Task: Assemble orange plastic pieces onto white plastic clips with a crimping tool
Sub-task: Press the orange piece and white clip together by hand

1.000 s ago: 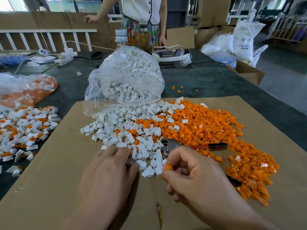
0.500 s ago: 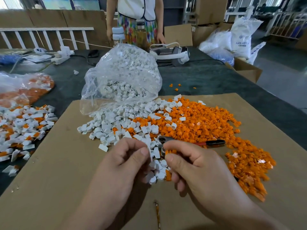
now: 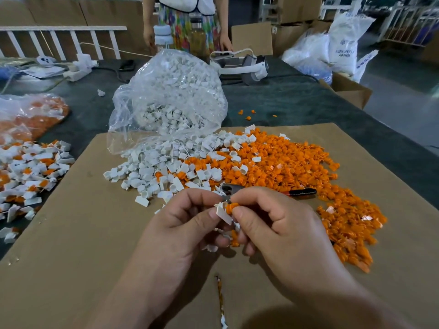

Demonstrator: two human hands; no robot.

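Observation:
My left hand (image 3: 187,224) pinches a white clip (image 3: 223,213) between thumb and forefinger. My right hand (image 3: 275,224) pinches an orange piece (image 3: 231,207) and holds it against that clip, just above the cardboard sheet (image 3: 83,245). More small parts peek out under my curled fingers. Behind the hands lies the crimping tool (image 3: 301,192), its metal head partly hidden by my fingers and its red and black handle pointing right. A heap of white clips (image 3: 161,167) spreads to the left of a heap of orange pieces (image 3: 292,162).
A clear bag of white clips (image 3: 171,96) lies open behind the heaps. Assembled white-and-orange parts (image 3: 28,172) and a bag of orange pieces (image 3: 31,117) sit at the left. A headset (image 3: 247,65) and a person (image 3: 187,20) are at the table's far side. Sacks and boxes stand far right.
My left hand lifted a white clip out of the heap and both hands came together, raising the clip and the orange piece until they meet.

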